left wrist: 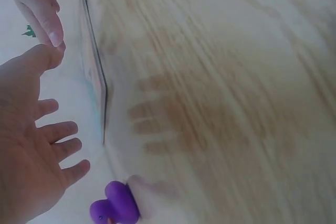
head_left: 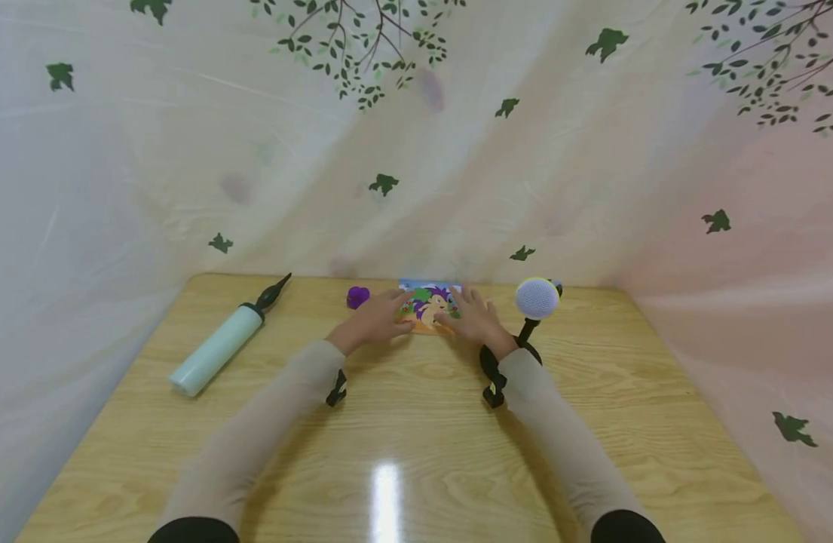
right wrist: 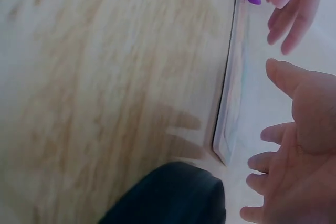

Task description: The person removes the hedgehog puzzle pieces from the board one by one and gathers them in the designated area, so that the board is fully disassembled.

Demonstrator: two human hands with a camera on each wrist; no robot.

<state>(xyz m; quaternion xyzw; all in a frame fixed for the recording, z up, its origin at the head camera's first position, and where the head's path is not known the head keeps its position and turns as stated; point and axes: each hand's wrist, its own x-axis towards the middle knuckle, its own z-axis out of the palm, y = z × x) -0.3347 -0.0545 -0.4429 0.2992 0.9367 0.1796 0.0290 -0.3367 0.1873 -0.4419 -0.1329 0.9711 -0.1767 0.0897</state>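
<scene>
Both hands spread over the picture board

My left hand point(head_left: 372, 320) and right hand point(head_left: 476, 318) lie flat-fingered on the picture board point(head_left: 430, 305); uneven pressure could skid it into the purple toy point(head_left: 357, 296).

A light wooden table point(head_left: 416, 452) bears a pale pump point(head_left: 219, 347), a purple toy point(head_left: 358, 296), and seemingly a picture board point(head_left: 430, 308).

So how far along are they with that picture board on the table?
Nothing looks finished yet. Both hands, left hand and right hand, hang open over the picture board lying flat on the table, not gripping it. Still untouched: the purple toy, the pump and the white ball.
</scene>
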